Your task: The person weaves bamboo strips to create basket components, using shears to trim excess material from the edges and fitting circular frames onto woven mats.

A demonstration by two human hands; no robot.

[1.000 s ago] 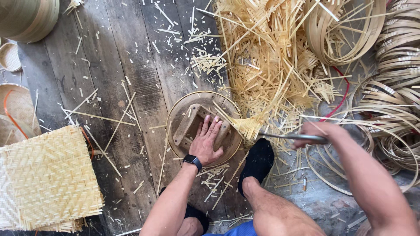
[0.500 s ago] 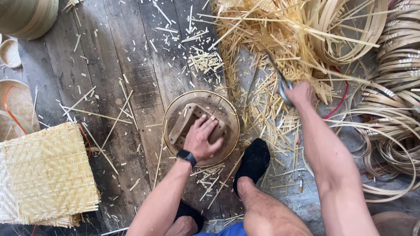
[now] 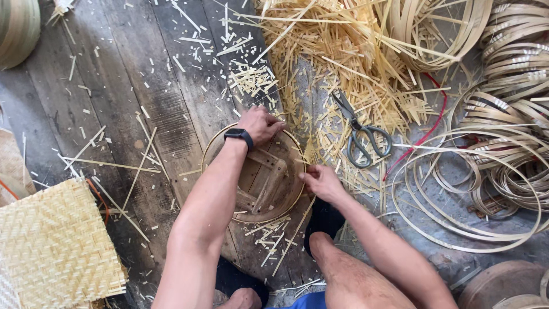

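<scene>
Round wooden form (image 3: 264, 182) with thin bamboo hoop sits on floor planks (image 3: 143, 97), between my 2 hands. My left hand (image 3: 260, 124) grips its far rim, fingers curled over the hoop. My right hand (image 3: 321, 181) pinches the near-right rim. Scissors (image 3: 359, 133) lie just right, on the bamboo strip pile (image 3: 320, 51). Woven mat (image 3: 54, 246) well left.

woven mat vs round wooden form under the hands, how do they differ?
The woven mat is flat, squarish and pale yellow; the round wooden form is circular, brown, with cross braces inside. The mat lies untouched at the lower left; the form sits between the left hand, at its far rim, and the right hand, at its near right edge. Both rest on the plank floor.
</scene>
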